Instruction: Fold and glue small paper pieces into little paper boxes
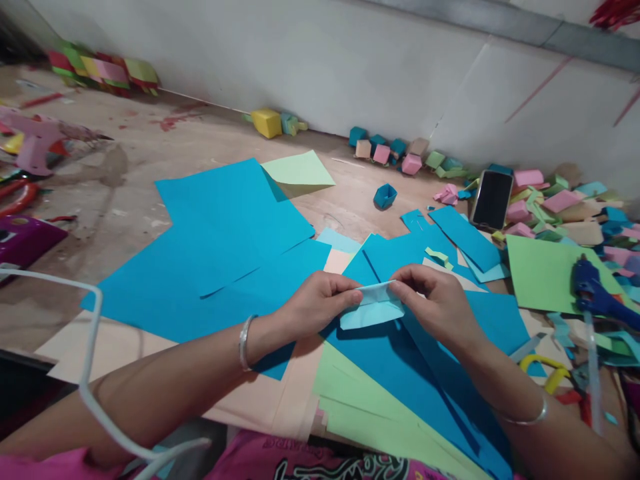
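Fingers of left hand [309, 305] and right hand [440, 305] pinch opposite ends of the folded light-blue paper [373, 315], just below and right of frame centre; uneven pull between them could skew or tear its fold.

Matt and shiny
My folded strip [373, 310] is creased, matt paper; my left bangle [243, 343], shiny metal; the phone [493, 200], glossy.

The left hand [320, 303] and right hand [435, 300] hide the upper corners of a pale-blue folded paper piece [373, 311]. A glossy purple plastic object [33, 243], left, and blurred red bundle [617, 13], far right, are cut off.
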Motion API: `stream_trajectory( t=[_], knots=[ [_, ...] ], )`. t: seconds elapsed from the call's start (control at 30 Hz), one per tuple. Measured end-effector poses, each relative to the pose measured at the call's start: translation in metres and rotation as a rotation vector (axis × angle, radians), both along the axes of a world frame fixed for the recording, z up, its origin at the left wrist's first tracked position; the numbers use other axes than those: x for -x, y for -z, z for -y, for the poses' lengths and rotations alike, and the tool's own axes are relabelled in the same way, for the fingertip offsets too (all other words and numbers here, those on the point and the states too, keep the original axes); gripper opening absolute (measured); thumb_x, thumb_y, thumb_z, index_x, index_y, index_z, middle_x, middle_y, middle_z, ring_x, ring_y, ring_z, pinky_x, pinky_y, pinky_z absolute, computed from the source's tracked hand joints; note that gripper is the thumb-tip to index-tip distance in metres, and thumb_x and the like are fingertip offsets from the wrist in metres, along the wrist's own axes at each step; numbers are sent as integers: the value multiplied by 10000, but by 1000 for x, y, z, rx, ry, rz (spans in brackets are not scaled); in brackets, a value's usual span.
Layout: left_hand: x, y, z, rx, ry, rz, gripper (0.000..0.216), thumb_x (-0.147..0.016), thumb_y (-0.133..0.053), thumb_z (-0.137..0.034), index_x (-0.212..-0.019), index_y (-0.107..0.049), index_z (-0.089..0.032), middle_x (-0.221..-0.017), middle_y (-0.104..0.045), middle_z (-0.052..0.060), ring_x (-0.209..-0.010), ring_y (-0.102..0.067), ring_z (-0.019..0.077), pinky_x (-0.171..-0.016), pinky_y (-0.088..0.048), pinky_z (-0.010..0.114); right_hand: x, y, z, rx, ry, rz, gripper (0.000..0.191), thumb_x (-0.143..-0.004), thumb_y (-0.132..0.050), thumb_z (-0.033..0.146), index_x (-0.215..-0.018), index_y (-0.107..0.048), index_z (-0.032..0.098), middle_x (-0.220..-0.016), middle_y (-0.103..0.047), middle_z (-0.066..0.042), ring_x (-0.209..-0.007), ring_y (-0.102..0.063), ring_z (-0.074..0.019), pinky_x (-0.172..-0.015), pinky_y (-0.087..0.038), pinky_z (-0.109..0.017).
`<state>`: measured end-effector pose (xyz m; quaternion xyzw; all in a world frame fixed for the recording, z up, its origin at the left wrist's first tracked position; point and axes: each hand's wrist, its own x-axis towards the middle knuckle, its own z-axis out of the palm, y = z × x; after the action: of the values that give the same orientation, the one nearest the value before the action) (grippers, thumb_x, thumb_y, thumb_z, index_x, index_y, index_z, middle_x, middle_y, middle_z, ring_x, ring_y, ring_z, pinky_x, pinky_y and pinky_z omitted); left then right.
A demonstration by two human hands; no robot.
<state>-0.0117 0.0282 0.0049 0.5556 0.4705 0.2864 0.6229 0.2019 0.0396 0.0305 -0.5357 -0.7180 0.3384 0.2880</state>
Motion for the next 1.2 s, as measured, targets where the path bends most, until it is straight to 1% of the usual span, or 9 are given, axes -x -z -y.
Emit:
stream_trajectory(
  t=[0.13, 0.2, 0.27, 0.4, 0.5, 0.67, 0.9, 1.07, 1.2],
  knots=[
    [-1, -6, 3, -142, 38, -133, 250, -790, -634, -346, -870, -757, -144, -764, -705, 45, -667, -567, 134, -567, -404, 232, 5, -1, 5, -28, -60, 17, 114, -826, -597, 217, -730, -654, 191, -658, -627, 10, -610, -541, -124, -566, -419, -250],
    [-2, -8, 4, -209, 46, -181, 235, -793, -626, -319, -888, -767, -158, -780, -722, 43, -690, -587, 141, -588, -413, 235, 7, 0, 8, -31, -85, 7, 131, -841, -601, 229, -732, -664, 192, -669, -645, 5, -621, -555, -127, -570, -432, -250],
    [-2, -8, 5, -218, 23, -192, 234, -799, -614, -303, -888, -769, -153, -745, -714, 38, -646, -565, 128, -561, -395, 233, 5, 2, 7, -46, -111, -44, 141, -883, -572, 242, -855, -705, 202, -733, -676, -7, -661, -588, -135, -601, -466, -256],
    [-1, -6, 2, -136, -86, -96, 253, -805, -613, -314, -908, -760, -136, -743, -705, 39, -569, -497, 94, -511, -372, 220, -7, 1, -1, -216, -322, -39, 402, -941, -411, 134, -1237, -640, 279, -1088, -664, -71, -949, -624, -175, -790, -521, -333],
    [-1, -3, 1, -79, -104, -36, 257, -797, -626, -328, -916, -760, -143, -737, -707, 31, -554, -487, 87, -502, -376, 214, -13, -3, -6, -333, -457, 86, 352, -896, -478, 105, -1113, -696, 277, -1277, -575, -103, -1095, -582, -222, -862, -516, -382],
    [-2, -3, 4, -152, -82, -94, 221, -799, -617, -292, -889, -771, -161, -764, -727, 33, -650, -576, 122, -576, -429, 231, -7, 1, -3, -356, -408, 73, 57, -888, -593, 208, -848, -632, 218, -1094, -668, -88, -1010, -638, -203, -846, -520, -343],
    [-5, -2, 7, -52, -50, 54, 228, -801, -660, -325, -873, -772, -140, -801, -752, 83, -705, -657, 156, -629, -505, 255, 5, 8, 8, -377, -185, 94, 132, -883, -583, 255, -763, -559, 208, -706, -632, -17, -631, -576, -145, -590, -446, -276],
    [-8, -2, 8, 35, -41, 134, 264, -800, -669, -349, -892, -757, -118, -749, -734, 95, -663, -649, 151, -613, -513, 263, 8, 8, 12, -358, -125, 149, 153, -886, -573, 258, -747, -539, 203, -657, -581, 6, -570, -508, -119, -540, -384, -254],
    [-6, -7, 9, 84, -6, 229, 414, -863, -575, -487, -801, -730, -108, -750, -715, 108, -669, -642, 148, -642, -528, 277, 7, 8, 11, -346, -98, 157, 161, -890, -554, 260, -740, -532, 205, -658, -578, 1, -582, -499, -124, -550, -380, -260]
  ],
)
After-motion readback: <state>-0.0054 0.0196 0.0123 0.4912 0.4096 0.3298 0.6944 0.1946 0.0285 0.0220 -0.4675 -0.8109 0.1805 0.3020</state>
